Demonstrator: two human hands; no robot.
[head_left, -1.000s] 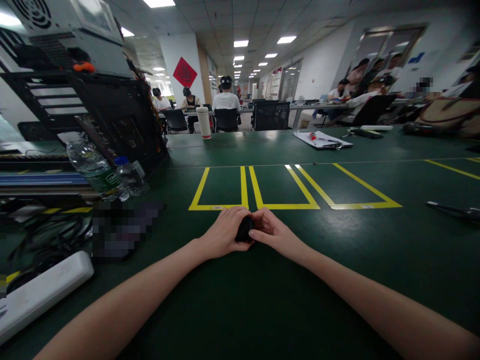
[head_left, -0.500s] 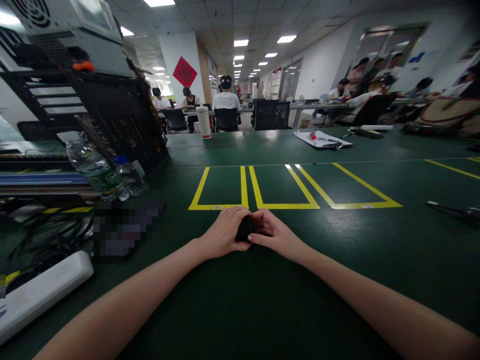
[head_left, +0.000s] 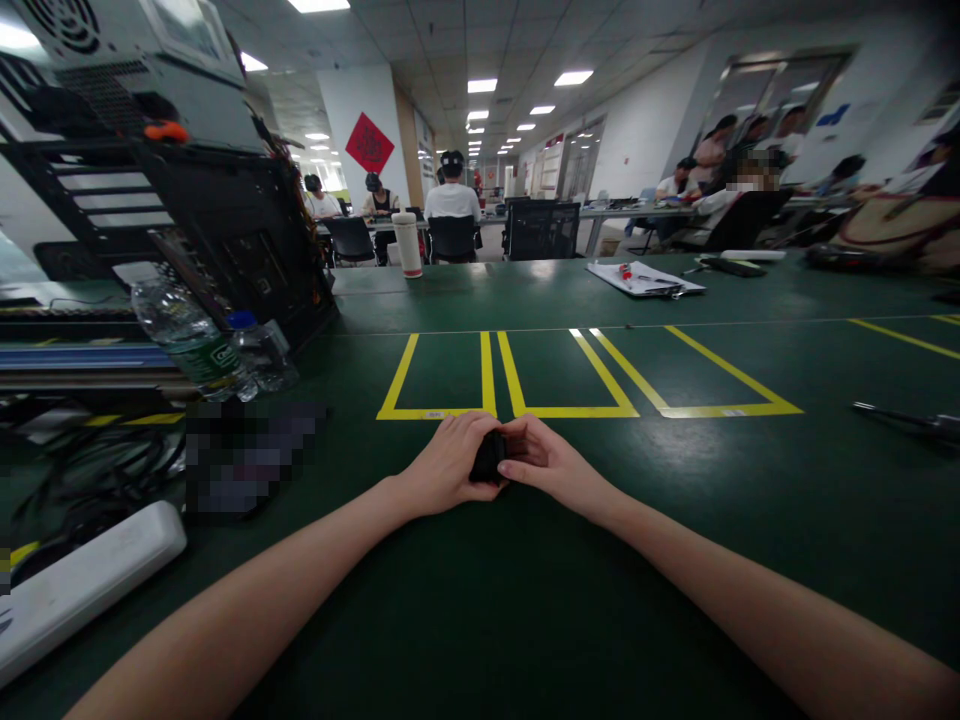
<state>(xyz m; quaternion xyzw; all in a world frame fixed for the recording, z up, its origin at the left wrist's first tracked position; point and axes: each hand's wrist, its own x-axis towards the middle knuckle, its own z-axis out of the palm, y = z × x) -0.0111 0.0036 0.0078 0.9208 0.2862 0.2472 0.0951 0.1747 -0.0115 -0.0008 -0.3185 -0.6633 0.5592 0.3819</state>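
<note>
Between my two hands is a small dark block-like object point(head_left: 487, 459), partly covered by fingers, so its exact kind does not show. My left hand point(head_left: 450, 463) wraps round its left side, thumb below and fingers over the top. From the right, my right hand point(head_left: 551, 462) grips the object's other side with thumb and bent fingers. Both hands are low over the green tabletop point(head_left: 540, 600), just in front of the yellow tape outlines point(head_left: 570, 411).
At left are a white power strip point(head_left: 90, 590), tangled cables point(head_left: 82, 500), plastic bottles point(head_left: 180, 340) and an open computer case point(head_left: 255, 240). A paper cup point(head_left: 407, 245) and a clipboard point(head_left: 645, 280) stand farther back. A dark tool point(head_left: 922, 425) lies at right. People sit beyond.
My right thumb has shifted very slightly on the dark object. Otherwise the hands and the things on the table stay where they were.
</note>
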